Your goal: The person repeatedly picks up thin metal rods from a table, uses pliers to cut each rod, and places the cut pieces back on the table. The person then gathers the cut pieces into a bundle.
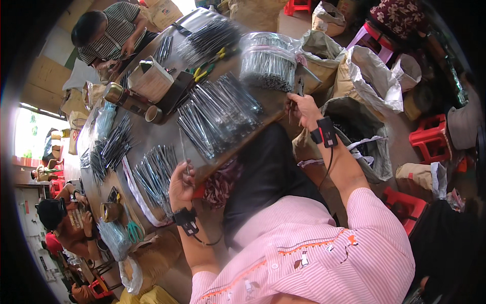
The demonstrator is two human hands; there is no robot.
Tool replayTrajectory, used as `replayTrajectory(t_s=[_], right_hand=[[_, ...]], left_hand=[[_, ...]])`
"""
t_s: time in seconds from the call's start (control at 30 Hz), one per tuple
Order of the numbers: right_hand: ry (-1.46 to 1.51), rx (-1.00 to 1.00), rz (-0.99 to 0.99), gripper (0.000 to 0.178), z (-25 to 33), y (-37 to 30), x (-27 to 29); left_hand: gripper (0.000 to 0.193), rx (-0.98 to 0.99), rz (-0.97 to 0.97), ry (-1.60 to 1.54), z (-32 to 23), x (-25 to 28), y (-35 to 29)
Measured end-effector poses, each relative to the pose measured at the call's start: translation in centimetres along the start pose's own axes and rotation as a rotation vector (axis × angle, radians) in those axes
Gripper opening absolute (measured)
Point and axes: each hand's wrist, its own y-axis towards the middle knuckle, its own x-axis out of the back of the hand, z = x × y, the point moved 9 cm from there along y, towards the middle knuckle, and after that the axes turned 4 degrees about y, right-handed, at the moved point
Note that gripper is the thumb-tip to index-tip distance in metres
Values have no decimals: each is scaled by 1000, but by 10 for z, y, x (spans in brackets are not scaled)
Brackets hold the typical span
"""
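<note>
At the table's near edge my left hand (181, 185) has its fingers closed on a thin metal rod (183, 144), which points up and away. Out to the right, over the table's corner, my right hand (305, 110) grips what looks like pliers (300, 86), dark jaws upward. Between my hands a wide row of shiny metal rods (215, 114) lies on the table (169, 133). Another pile of rods (154, 175) sits just left of my left hand. Beyond my right hand stands a plastic-wrapped bundle of rods (268, 63).
Yellow-handled pliers (202, 74), a white box (150, 81) and a brown flask (121, 96) stand farther back. Open sacks (367, 76) crowd the right side, near a red stool (430, 138). One co-worker (109, 33) sits across the table, another (71, 218) at left.
</note>
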Motion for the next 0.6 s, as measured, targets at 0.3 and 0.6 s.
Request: replayTrajectory(t_s=[0.3,0.6], right_hand=[[263,-94,6,13,2,-25,4],[518,-160,242,15,30,7,-21]], left_hand=[[22,-54,-21,38,1,7,-29],[20,-60,35,117,13,-19,-41]])
